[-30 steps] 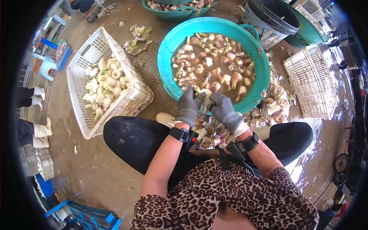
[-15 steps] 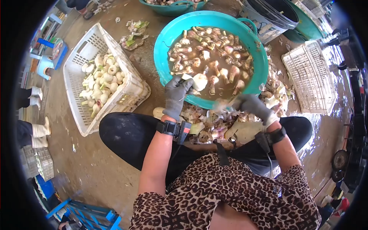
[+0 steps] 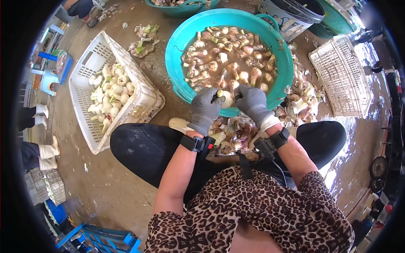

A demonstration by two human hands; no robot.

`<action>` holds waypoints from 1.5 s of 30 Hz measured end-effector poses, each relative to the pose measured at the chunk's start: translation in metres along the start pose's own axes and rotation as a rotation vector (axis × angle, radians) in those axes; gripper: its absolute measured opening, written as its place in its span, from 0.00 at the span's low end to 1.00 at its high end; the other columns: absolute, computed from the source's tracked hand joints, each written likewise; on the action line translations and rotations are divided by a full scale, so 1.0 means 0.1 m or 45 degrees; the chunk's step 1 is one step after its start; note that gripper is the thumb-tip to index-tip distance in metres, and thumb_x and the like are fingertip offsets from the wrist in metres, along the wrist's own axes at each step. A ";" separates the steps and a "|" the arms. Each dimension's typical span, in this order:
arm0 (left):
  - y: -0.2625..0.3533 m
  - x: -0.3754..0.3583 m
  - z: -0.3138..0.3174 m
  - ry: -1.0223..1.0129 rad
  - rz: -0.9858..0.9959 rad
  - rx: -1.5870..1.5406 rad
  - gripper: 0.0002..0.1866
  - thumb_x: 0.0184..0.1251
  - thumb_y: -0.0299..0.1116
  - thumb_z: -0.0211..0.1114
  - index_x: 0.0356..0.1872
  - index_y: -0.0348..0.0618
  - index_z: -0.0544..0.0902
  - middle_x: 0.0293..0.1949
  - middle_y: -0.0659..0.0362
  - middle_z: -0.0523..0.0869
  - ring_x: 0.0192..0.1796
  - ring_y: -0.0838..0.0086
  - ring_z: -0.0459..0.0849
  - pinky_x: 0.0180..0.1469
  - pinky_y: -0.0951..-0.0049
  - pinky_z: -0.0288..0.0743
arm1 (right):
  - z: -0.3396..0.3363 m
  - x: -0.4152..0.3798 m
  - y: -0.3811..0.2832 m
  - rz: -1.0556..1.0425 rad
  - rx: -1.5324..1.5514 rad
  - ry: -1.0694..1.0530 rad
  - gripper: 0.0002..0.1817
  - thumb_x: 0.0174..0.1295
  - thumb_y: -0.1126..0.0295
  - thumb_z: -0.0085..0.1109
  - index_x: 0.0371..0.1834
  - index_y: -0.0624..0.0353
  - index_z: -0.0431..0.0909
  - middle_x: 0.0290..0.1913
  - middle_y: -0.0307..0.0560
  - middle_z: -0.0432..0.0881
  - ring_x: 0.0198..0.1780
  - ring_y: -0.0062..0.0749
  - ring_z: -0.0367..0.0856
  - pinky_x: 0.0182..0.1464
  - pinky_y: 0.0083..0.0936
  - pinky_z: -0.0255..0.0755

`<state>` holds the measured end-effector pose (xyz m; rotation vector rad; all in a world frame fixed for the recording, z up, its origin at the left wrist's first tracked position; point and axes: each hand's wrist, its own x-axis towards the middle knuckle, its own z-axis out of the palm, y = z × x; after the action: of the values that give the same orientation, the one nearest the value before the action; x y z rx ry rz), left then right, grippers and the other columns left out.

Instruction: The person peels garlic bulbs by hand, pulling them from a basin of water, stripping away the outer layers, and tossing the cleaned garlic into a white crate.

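Between my two gloved hands, over the near rim of the teal tub, is a pale garlic bulb. My left hand is closed on the bulb's stem, which points left. My right hand has its fingers bent against the bulb's right side; whether they pinch a piece of skin is hidden. Unpeeled garlic floats in brown water in the tub. Peeled white bulbs lie in the white crate on the left.
Garlic skins are heaped below the tub and along its right side. An empty-looking white crate stands at the right. Buckets and another teal tub are behind. Boots of other people show at the left edge.
My right hand has moved from the lower right up and left to the bulb. The bulb and my left hand are slightly lower and further right, and the view has shifted a little.
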<state>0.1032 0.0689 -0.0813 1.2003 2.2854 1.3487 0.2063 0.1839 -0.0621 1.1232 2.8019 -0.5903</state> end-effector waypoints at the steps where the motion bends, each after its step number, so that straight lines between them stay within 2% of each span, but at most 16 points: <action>1: -0.01 0.01 0.00 0.000 0.000 0.000 0.11 0.42 0.30 0.67 0.29 0.39 0.77 0.24 0.55 0.76 0.28 0.64 0.76 0.31 0.71 0.69 | -0.01 0.00 0.03 0.000 0.000 0.000 0.11 0.50 0.61 0.49 0.30 0.55 0.75 0.30 0.49 0.79 0.35 0.43 0.77 0.38 0.35 0.69; 10: 0.02 0.00 -0.02 -0.061 0.189 0.081 0.12 0.42 0.25 0.64 0.32 0.39 0.77 0.27 0.55 0.77 0.32 0.70 0.77 0.34 0.73 0.69 | -0.01 -0.01 0.03 -0.010 -0.013 -0.081 0.12 0.48 0.63 0.48 0.33 0.56 0.73 0.35 0.52 0.78 0.40 0.44 0.76 0.42 0.34 0.68; 13: 0.02 0.05 -0.06 -0.192 0.110 -0.296 0.10 0.48 0.24 0.62 0.34 0.40 0.77 0.30 0.58 0.79 0.34 0.75 0.77 0.36 0.76 0.70 | -0.03 -0.01 0.20 0.056 0.045 -0.097 0.12 0.48 0.64 0.49 0.34 0.57 0.74 0.36 0.53 0.78 0.41 0.43 0.76 0.43 0.34 0.68; 16: 0.08 0.08 -0.13 -0.156 -0.102 -1.152 0.05 0.55 0.23 0.57 0.33 0.41 0.78 0.35 0.62 0.80 0.33 0.80 0.77 0.35 0.79 0.73 | 0.14 0.00 0.41 0.195 -0.081 -0.222 0.14 0.48 0.62 0.49 0.35 0.57 0.77 0.39 0.52 0.78 0.43 0.43 0.76 0.47 0.32 0.68; 18: 0.09 0.13 -0.32 0.101 -0.269 -0.992 0.06 0.59 0.27 0.55 0.37 0.42 0.77 0.35 0.61 0.80 0.33 0.80 0.77 0.34 0.80 0.73 | 0.25 -0.02 0.55 0.196 -0.182 -0.461 0.15 0.49 0.62 0.49 0.36 0.57 0.77 0.40 0.53 0.78 0.44 0.44 0.76 0.47 0.32 0.68; 20: 0.08 0.32 -0.64 0.543 -0.507 -1.721 0.15 0.61 0.37 0.55 0.46 0.40 0.72 0.41 0.56 0.77 0.42 0.73 0.76 0.45 0.71 0.71 | 0.25 -0.05 0.63 0.183 -0.212 -0.837 0.16 0.49 0.62 0.49 0.37 0.56 0.78 0.41 0.54 0.77 0.45 0.43 0.75 0.48 0.30 0.68; 23: -0.06 0.39 -1.26 0.315 -0.079 -2.540 0.17 0.62 0.38 0.53 0.47 0.39 0.71 0.44 0.54 0.76 0.43 0.71 0.74 0.47 0.67 0.70 | 0.23 -0.03 0.69 0.213 0.228 -0.630 0.15 0.49 0.61 0.50 0.36 0.57 0.78 0.41 0.54 0.78 0.44 0.44 0.76 0.47 0.30 0.68; 27: 0.18 0.35 -1.27 0.203 -0.209 -2.257 0.17 0.61 0.38 0.53 0.47 0.37 0.71 0.41 0.55 0.77 0.40 0.72 0.75 0.45 0.69 0.71 | 0.62 0.60 0.62 0.526 0.354 -0.253 0.17 0.47 0.60 0.51 0.37 0.59 0.78 0.41 0.55 0.77 0.45 0.47 0.74 0.48 0.32 0.67; 30: -0.08 0.31 -0.92 0.142 -0.534 -2.156 0.17 0.61 0.37 0.54 0.46 0.37 0.72 0.35 0.56 0.79 0.34 0.72 0.77 0.39 0.74 0.74 | 1.37 1.06 0.70 0.523 0.242 -0.488 0.23 0.49 0.56 0.51 0.42 0.61 0.75 0.47 0.56 0.74 0.51 0.47 0.71 0.52 0.32 0.65; 31: -0.10 0.30 -0.82 0.188 -0.630 -2.064 0.16 0.61 0.37 0.54 0.46 0.37 0.73 0.34 0.57 0.79 0.33 0.73 0.77 0.36 0.76 0.74 | 1.55 1.04 0.59 0.833 0.375 -0.312 0.23 0.51 0.55 0.50 0.43 0.62 0.75 0.47 0.57 0.74 0.51 0.46 0.71 0.52 0.32 0.65; 37: -0.22 0.21 -0.44 -0.110 -0.629 -1.359 0.18 0.60 0.39 0.55 0.47 0.39 0.72 0.35 0.58 0.77 0.34 0.77 0.76 0.35 0.77 0.74 | 1.33 0.89 0.70 0.503 0.268 -0.398 0.17 0.55 0.61 0.45 0.38 0.63 0.76 0.40 0.58 0.78 0.46 0.45 0.76 0.48 0.31 0.69; 39: -0.25 0.22 -0.27 -0.166 -0.782 -1.232 0.20 0.56 0.36 0.59 0.50 0.40 0.71 0.38 0.57 0.77 0.38 0.74 0.76 0.41 0.74 0.74 | 0.78 0.71 0.61 1.003 1.527 -0.614 0.14 0.56 0.65 0.43 0.35 0.62 0.76 0.31 0.53 0.78 0.36 0.34 0.78 0.40 0.27 0.72; 40: -0.23 0.20 -0.18 -0.143 -0.380 -0.768 0.22 0.53 0.34 0.61 0.51 0.41 0.70 0.41 0.56 0.76 0.41 0.71 0.76 0.44 0.73 0.72 | 0.62 0.62 0.63 1.001 1.524 -0.612 0.14 0.56 0.65 0.43 0.35 0.62 0.76 0.31 0.53 0.78 0.36 0.34 0.78 0.40 0.27 0.72; 41: -0.20 0.19 -0.11 -0.115 0.017 -0.297 0.25 0.49 0.33 0.63 0.52 0.42 0.69 0.43 0.55 0.75 0.44 0.69 0.75 0.48 0.72 0.70 | 0.49 0.52 0.67 0.621 1.560 -0.671 0.14 0.58 0.65 0.42 0.34 0.62 0.75 0.25 0.46 0.75 0.29 0.30 0.75 0.34 0.24 0.70; 42: -0.17 0.19 -0.08 -0.113 0.024 -0.299 0.25 0.49 0.33 0.63 0.52 0.42 0.69 0.43 0.55 0.75 0.44 0.69 0.75 0.48 0.72 0.70 | 0.34 0.43 0.65 0.237 1.573 -0.720 0.14 0.59 0.64 0.41 0.33 0.63 0.74 0.20 0.40 0.73 0.23 0.25 0.72 0.28 0.21 0.68; 45: -0.10 0.16 -0.07 -0.123 0.321 0.065 0.30 0.42 0.30 0.65 0.53 0.43 0.68 0.47 0.52 0.73 0.49 0.65 0.73 0.52 0.71 0.67 | -0.32 0.12 0.32 0.226 1.794 -0.809 0.13 0.58 0.68 0.40 0.42 0.61 0.72 0.32 0.45 0.77 0.27 0.22 0.71 0.35 0.21 0.69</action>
<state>0.0838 0.0743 -0.0825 1.5782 2.1710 1.2862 0.2218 0.2246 -0.0457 0.8997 1.4701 -2.4626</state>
